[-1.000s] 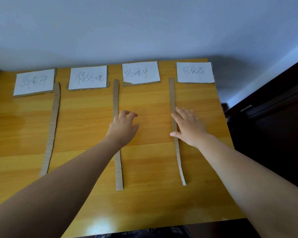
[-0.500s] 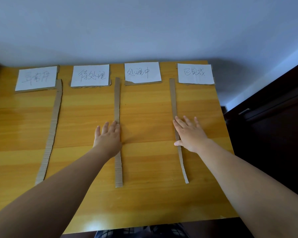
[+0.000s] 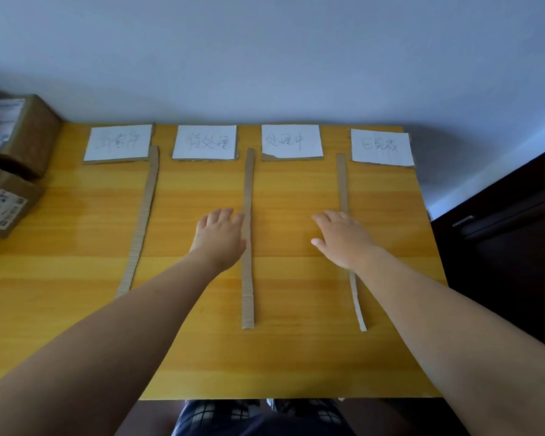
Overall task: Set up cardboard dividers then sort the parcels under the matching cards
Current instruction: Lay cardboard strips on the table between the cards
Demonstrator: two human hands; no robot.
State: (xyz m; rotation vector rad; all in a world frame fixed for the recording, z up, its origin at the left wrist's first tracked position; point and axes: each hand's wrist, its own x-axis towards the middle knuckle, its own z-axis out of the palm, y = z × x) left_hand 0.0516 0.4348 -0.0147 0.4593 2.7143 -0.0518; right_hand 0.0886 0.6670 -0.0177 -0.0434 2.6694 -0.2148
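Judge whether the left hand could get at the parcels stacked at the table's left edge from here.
Probably yes. The left hand is empty, flat beside the middle divider, and only the flat left divider lies between it and the parcels.

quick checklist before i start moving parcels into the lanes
1. Four cards along the far edge, first at: ok.
2. Three dividers laid: left strip, middle strip, right strip: ok.
3. Strips straight: left and right bend near their ends: not ok.
4. Left hand and right hand free, flat on strips: ok.
5. Parcels within reach at left: ok.
6. Parcel labels readable: cannot tell.
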